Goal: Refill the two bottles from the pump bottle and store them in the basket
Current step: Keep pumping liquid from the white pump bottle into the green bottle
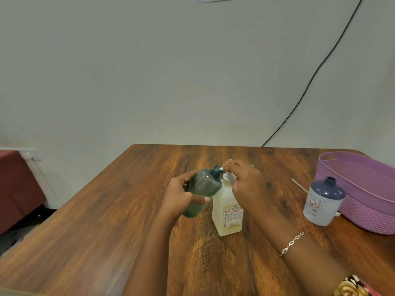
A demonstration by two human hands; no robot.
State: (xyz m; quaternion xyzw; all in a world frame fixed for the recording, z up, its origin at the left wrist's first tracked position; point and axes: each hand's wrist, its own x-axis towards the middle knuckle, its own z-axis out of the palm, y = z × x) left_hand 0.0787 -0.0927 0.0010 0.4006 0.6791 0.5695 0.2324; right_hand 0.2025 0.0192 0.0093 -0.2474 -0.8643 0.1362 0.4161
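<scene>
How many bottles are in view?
3: a green bottle held tilted in the left hand, the pump bottle standing mid-table, a blue-topped bottle beside the purple basket. Basket's inside partly hidden.

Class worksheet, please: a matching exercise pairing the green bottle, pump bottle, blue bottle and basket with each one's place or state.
1 green bottle
2 pump bottle
3 blue bottle
4 basket

A stands uncapped beside the basket
B tilted in the left hand
C purple, far right
D right hand on its pump head

Pairs: 1-B, 2-D, 3-A, 4-C
</scene>
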